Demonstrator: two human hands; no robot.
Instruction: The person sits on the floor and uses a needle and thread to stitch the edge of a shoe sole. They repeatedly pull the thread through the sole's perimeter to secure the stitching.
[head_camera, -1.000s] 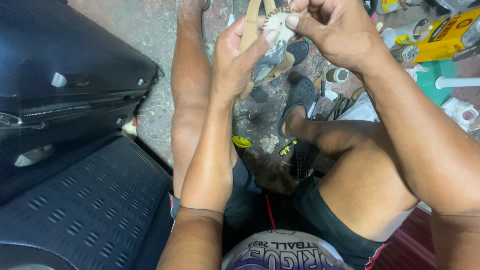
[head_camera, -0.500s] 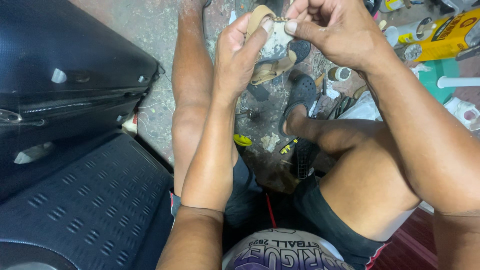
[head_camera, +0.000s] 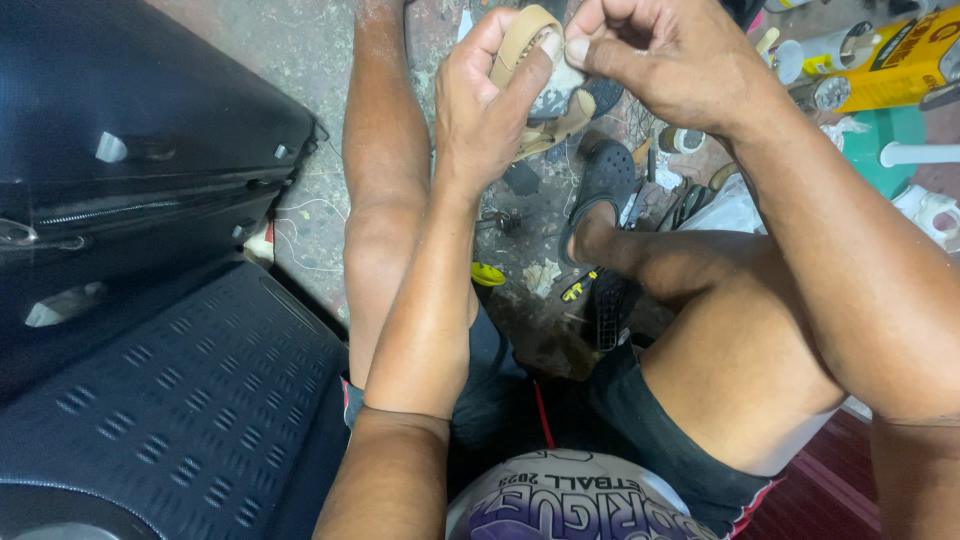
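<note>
Lighting: even, soft, moderately bright, casting faint shadows only. Mild sheen is showing on the dark blue hard-shell suitcase (head_camera: 140, 170). Focus is holding sharp centrally; edges are stretching slightly.

One head-worn camera looks steeply down, close over the seated person's forearms, lap and floor (head_camera: 300, 60).

Tan sandal (head_camera: 535, 75), strap arched upward, sole tilted, held aloft above the ground, with a grey patch on its underside.
</note>
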